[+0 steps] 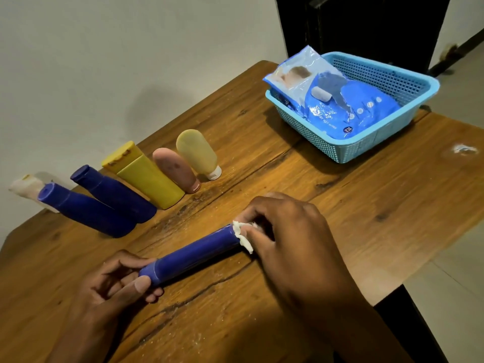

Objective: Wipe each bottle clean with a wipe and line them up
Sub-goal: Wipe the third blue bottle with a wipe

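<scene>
blue bottle (pixel 193 254) lay sideways just above the table (pixel 340 205) | left hand (pixel 117 281) pinched its cap end | right hand (pixel 285 231) squeezed the wipe (pixel 242 231) on the far end | probably light, hard, slippery when wet; best held at both ends

A worn wooden table (pixel 340 205) stands against a plain pale wall (pixel 104 61) at far left; a dark doorway (pixel 366 27) is far right, pale floor tiles (pixel 450 297) right.

Dim warm light, soft shadows, wide-angle bending at edges.
</scene>
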